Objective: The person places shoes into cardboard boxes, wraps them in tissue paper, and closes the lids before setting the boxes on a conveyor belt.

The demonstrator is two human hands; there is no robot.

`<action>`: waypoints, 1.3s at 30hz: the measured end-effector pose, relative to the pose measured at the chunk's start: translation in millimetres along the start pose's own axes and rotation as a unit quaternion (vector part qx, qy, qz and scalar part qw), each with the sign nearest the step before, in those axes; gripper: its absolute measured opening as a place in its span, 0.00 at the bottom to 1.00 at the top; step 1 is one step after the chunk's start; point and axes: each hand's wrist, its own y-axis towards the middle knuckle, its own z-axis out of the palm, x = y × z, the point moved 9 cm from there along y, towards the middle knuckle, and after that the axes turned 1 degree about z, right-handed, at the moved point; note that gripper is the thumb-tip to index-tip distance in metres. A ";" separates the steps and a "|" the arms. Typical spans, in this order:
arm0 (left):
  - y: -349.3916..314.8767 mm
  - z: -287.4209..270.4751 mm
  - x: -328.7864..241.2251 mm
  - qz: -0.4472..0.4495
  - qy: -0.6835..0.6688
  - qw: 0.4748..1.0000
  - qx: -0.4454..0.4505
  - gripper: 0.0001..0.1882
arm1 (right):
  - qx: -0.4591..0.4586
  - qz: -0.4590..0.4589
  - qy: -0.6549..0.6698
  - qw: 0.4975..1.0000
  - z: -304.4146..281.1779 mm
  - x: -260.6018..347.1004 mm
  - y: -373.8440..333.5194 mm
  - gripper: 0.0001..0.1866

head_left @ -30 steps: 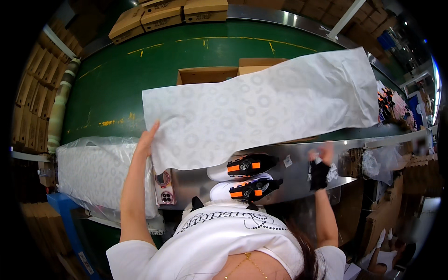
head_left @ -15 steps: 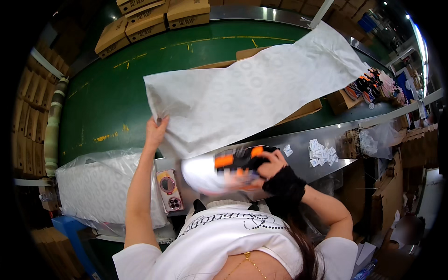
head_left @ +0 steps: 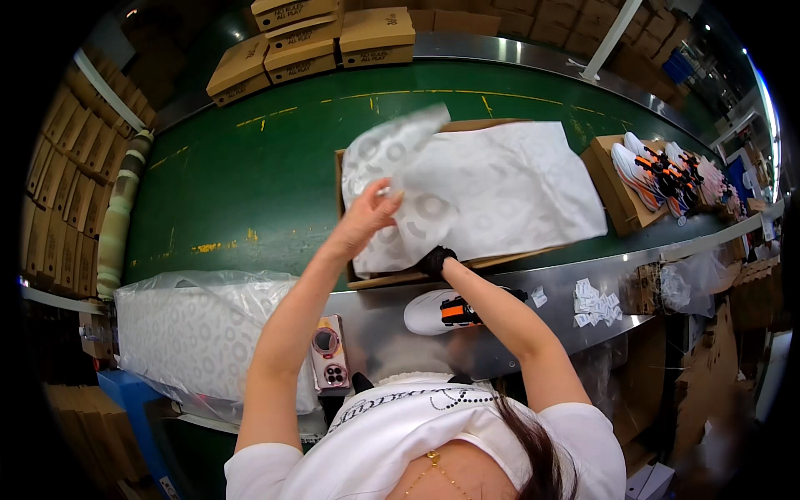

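A sheet of white patterned tissue paper (head_left: 508, 187) lies over an open cardboard shoebox (head_left: 533, 255) on the green surface. My left hand (head_left: 371, 215) pinches the paper near the box's left side, where its far corner is folded up and blurred. My right hand (head_left: 437, 260), with a black covering at the wrist, reaches into the near side of the box; its fingers are hidden under the paper. A white sneaker (head_left: 427, 313) with black and orange parts rests on the metal ledge, partly behind my right forearm.
Left of me lies a plastic-wrapped stack of patterned paper (head_left: 200, 329), beside a boxed phone-like item (head_left: 330, 354). Small white packets (head_left: 596, 304) are scattered on the metal ledge (head_left: 383, 333). A box of sneakers (head_left: 617, 196) stands right; closed shoeboxes (head_left: 304, 54) are piled at the back.
The paper has come down over the shoebox, and my left hand has moved right with it. My right hand has let go of the sneaker, now on the ledge, and gone to the box.
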 end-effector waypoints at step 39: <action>-101.9 -14.9 18.6 0.004 -0.090 0.993 -0.072 0.24 | -0.011 0.147 0.554 0.820 -98.2 66.1 -134.2 0.26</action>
